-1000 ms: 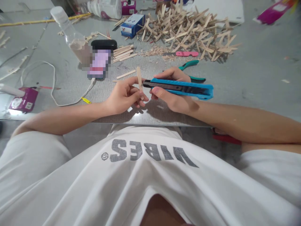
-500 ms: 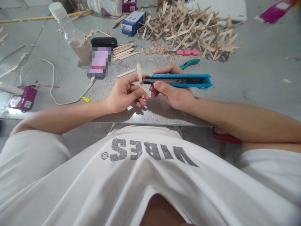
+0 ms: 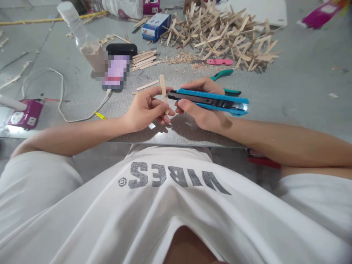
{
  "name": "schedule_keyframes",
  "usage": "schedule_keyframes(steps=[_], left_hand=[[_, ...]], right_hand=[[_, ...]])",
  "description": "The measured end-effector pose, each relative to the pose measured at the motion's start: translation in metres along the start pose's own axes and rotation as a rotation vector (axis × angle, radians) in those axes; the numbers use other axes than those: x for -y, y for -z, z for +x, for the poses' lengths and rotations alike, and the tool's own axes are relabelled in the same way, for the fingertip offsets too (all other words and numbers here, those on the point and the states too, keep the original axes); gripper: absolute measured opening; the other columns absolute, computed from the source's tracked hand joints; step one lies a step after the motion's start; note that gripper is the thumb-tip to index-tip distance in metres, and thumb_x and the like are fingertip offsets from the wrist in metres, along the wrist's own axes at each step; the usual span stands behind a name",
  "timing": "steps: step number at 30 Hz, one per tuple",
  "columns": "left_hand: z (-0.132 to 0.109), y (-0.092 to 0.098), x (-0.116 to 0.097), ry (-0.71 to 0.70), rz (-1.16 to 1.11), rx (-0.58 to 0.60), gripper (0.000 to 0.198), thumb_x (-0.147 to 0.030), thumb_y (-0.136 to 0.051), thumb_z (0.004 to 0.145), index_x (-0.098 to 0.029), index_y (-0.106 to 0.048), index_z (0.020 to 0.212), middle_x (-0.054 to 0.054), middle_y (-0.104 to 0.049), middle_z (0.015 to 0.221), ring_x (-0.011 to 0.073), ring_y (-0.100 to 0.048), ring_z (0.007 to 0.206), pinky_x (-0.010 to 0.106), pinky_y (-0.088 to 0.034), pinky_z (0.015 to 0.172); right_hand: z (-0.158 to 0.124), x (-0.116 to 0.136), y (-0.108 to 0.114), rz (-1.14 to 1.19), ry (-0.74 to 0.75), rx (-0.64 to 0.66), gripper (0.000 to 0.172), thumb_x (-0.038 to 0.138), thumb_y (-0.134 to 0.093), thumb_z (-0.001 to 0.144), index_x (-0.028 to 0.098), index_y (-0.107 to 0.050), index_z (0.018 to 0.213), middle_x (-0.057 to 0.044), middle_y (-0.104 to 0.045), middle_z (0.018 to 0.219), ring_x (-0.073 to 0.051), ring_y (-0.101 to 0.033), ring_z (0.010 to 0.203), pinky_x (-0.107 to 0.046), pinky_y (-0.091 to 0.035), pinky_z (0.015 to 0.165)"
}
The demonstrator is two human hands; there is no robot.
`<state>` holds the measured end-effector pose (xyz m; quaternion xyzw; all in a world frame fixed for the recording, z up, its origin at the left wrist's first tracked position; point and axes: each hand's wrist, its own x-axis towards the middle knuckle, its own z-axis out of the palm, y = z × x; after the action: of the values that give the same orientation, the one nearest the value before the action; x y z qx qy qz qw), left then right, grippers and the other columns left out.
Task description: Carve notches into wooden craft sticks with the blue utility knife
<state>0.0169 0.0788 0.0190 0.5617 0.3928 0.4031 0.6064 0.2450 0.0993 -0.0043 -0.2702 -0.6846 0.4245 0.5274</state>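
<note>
My left hand (image 3: 148, 110) pinches a wooden popsicle stick (image 3: 162, 84) between thumb and fingers, its rounded end pointing away from me. In my right hand (image 3: 202, 106) is a blue utility knife (image 3: 217, 101), the fingers closed around it. The blade's tip is at the stick's right side, just above my left thumb; whether it bites into the wood is too small to tell. Behind my right hand lie pliers with green handles (image 3: 223, 73), partly hidden. A loose stick (image 3: 147, 85) rests on the table beyond my left hand.
A large heap of crossed sticks (image 3: 225, 33) lies at the back, with shavings (image 3: 181, 58) and a pink-handled knife (image 3: 219, 62) before it. Small stacked sticks (image 3: 144, 59), a phone (image 3: 117, 71) on a white cable, a bottle (image 3: 92, 55) and a blue box (image 3: 156, 27) stand leftward.
The knife's handle end has swung toward me, tilting the knife, and my right hand has turned with it. More of the green pliers shows. My left hand and the stick have stayed almost still.
</note>
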Motion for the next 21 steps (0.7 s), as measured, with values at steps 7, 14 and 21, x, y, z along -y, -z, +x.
schedule_keyframes(steps=[7,14,21], left_hand=[[-0.001,0.0,-0.002,-0.003,0.011,0.001,0.049,-0.012,-0.074,0.1,-0.011,-0.061,0.146,0.002,-0.086,0.084,0.0165,-0.084,0.066,0.021,-0.066,0.055],[-0.001,0.001,-0.002,-0.029,0.023,0.025,0.047,-0.009,-0.072,0.101,-0.014,-0.063,0.148,0.0,-0.086,0.085,0.0164,-0.085,0.067,0.019,-0.066,0.055],[-0.001,0.001,-0.001,-0.033,0.038,0.03,0.049,-0.006,-0.068,0.101,-0.012,-0.061,0.149,0.002,-0.086,0.086,0.0162,-0.084,0.066,0.02,-0.067,0.057]], right_hand=[[-0.002,0.005,0.0,-0.022,-0.032,-0.019,0.035,0.047,-0.093,0.094,0.031,-0.076,0.12,0.001,-0.084,0.107,-0.018,-0.082,0.085,-0.033,-0.068,0.073],[0.008,-0.006,-0.004,0.232,-0.14,0.023,0.041,0.052,-0.095,0.089,0.029,-0.072,0.113,0.004,-0.081,0.088,-0.014,-0.076,0.065,-0.029,-0.064,0.061],[0.01,-0.006,-0.003,0.287,-0.154,0.027,0.04,0.048,-0.099,0.085,0.028,-0.075,0.11,0.003,-0.081,0.084,-0.014,-0.075,0.065,-0.029,-0.062,0.062]])
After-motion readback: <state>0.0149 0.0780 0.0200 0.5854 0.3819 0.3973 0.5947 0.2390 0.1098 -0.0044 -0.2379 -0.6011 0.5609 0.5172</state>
